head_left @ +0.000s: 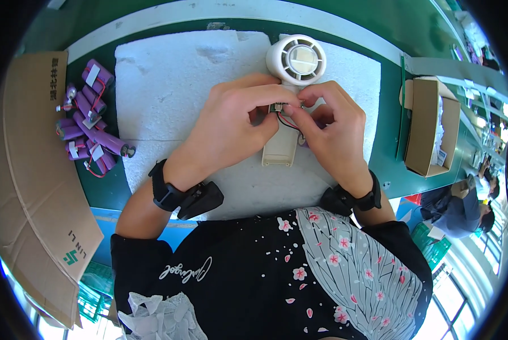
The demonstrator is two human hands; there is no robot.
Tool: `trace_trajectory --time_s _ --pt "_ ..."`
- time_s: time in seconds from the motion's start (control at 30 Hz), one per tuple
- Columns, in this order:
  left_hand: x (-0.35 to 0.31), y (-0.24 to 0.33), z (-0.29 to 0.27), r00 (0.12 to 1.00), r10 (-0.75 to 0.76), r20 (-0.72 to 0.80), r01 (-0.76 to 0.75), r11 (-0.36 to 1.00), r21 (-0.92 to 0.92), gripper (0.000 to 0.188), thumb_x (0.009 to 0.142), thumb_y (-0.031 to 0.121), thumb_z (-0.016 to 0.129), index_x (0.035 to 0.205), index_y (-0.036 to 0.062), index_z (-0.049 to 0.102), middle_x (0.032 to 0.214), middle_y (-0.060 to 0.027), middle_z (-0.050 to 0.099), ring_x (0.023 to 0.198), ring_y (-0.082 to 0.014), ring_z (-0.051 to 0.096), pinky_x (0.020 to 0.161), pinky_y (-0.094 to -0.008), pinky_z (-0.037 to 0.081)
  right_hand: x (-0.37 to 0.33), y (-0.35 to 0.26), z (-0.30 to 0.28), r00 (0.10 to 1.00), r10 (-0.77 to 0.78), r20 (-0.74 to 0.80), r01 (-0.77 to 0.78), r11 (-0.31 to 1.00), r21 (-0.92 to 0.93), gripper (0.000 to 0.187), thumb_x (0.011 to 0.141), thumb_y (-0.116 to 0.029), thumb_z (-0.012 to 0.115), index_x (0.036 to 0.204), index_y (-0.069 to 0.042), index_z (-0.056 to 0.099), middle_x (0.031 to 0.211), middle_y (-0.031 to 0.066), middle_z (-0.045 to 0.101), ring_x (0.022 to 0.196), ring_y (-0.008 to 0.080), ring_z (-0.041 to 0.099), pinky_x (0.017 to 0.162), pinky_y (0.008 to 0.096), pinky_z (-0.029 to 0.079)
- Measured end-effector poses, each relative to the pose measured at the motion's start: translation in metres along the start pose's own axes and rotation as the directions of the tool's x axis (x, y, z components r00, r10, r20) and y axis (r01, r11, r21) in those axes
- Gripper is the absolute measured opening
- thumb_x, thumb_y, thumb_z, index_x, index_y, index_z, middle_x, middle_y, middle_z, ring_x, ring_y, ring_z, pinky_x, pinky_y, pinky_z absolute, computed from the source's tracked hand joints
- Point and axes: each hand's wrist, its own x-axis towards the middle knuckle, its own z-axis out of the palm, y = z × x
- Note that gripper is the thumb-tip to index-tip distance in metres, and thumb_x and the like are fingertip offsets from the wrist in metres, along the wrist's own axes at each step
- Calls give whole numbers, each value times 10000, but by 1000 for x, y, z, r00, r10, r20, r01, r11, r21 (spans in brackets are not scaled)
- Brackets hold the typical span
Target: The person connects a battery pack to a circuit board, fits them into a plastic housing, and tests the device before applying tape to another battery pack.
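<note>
A white handheld fan (275,61) lies with its round slotted head away from me and its open handle shell (278,155) toward me. At its neck sits a small green circuit board (277,107) with a pale connector; red and black wires (288,122) loop from it. My left hand (225,122) is closed around the board's left side, finger across the neck and thumb below. My right hand (337,126) pinches at the board's right edge; a tiny shiny bit shows between its fingertips, too small to name. Fingers hide part of the board and neck.
White foam sheets (169,85) cover the green table (387,124). Several purple battery cells (89,122) with leads lie piled at the left, beside a large cardboard box (33,164). An open carton (430,127) stands at the right. People (461,207) sit farther off.
</note>
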Motion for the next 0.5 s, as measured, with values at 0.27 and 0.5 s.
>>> trace_trajectory --time_s 0.27,0.5 --pt "6 4 2 997 -77 22 78 996 -43 282 702 -41 603 945 71 690 872 -77 639 632 -190 583 588 -284 475 3 8 -15 984 -26 176 12 997 82 221 780 -59 729 934 -26 574 878 73 566 596 134 602 518 257 476" --pt "3 2 -1 994 -97 -53 96 995 -34 302 697 -47 619 954 82 709 974 -91 650 644 -163 591 600 -264 489 1 3 -41 908 -86 411 80 996 31 511 658 -6 770 1091 -55 503 1032 102 527 850 277 599 678 320 502"
